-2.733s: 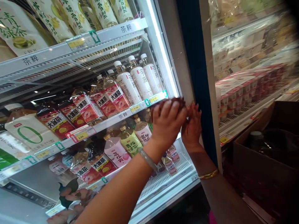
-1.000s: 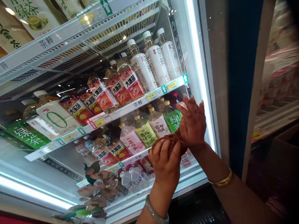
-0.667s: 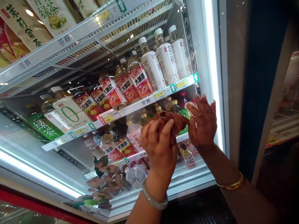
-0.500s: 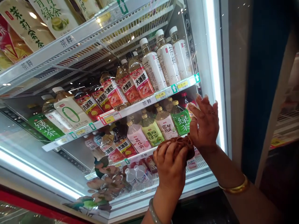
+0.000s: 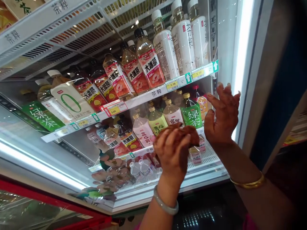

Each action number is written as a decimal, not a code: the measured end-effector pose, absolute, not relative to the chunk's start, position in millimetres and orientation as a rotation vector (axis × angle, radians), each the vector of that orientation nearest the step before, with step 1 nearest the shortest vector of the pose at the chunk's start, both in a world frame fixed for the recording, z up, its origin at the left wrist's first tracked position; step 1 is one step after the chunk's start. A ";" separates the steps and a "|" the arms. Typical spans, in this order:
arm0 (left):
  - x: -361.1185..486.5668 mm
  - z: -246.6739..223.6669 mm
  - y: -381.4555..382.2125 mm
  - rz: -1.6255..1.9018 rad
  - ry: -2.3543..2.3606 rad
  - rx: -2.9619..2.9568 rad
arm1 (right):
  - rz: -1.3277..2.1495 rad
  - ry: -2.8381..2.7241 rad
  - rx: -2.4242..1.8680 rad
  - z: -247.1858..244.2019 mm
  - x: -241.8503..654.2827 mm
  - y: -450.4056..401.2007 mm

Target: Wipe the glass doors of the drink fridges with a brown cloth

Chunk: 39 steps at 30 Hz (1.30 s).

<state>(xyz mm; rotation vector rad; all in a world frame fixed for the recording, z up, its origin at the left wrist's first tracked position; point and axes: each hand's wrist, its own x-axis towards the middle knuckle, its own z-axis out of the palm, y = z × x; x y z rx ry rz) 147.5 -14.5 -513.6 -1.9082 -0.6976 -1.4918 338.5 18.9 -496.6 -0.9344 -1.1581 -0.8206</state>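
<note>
My left hand [image 5: 173, 153], with a pale grey bangle [image 5: 165, 204] at its wrist, is wrapped round a crumpled brown cloth [image 5: 192, 135]. Part of the cloth is hidden behind the fingers. To the right, my right hand [image 5: 223, 113] is raised with its fingers apart and nothing in it; a gold bangle [image 5: 249, 183] circles that forearm. Both hands are in front of a lit drinks cooler. Behind them are a green tea bottle [image 5: 192, 111] and a pink-labelled bottle [image 5: 172, 112]. Whether either hand touches the cooler's front, I cannot tell.
Several bottles with red labels [image 5: 151, 65] and white bottles [image 5: 183, 44] line the upper shelf, above a price rail [image 5: 153, 93]. A bright light strip [image 5: 243, 57] runs up the right side. Flower decorations [image 5: 110, 166] show at lower left.
My right hand has come away from the cloth and moved right and slightly up. My left hand keeps hold of the cloth, slightly higher. The shelves appear larger and shifted in view.
</note>
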 end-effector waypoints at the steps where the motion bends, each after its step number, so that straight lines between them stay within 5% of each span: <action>1: 152.5 -516.2 -14.5 -1.468 -0.682 -1.945 | -0.816 -1.162 -0.942 -497.1 339.0 19.5; 10: 65.8 -473.7 -3.0 -1.707 -0.984 -1.441 | -0.842 -1.168 -0.880 -499.8 344.5 24.8; 18: 119.4 -522.5 -9.7 -1.497 -0.640 -1.958 | -0.896 -1.151 -0.902 -500.6 343.3 25.0; 26: 36.5 -486.3 -2.3 -1.698 -0.996 -1.465 | -0.920 -1.154 -0.904 -502.3 346.7 27.6; 34: 103.8 -541.6 -11.1 -1.438 -0.638 -1.979 | -0.893 -1.100 -0.965 -497.7 318.6 26.1; 39: 45.8 -498.7 -8.3 -1.614 -0.855 -1.682 | -0.825 -1.137 -1.049 -497.9 263.4 20.5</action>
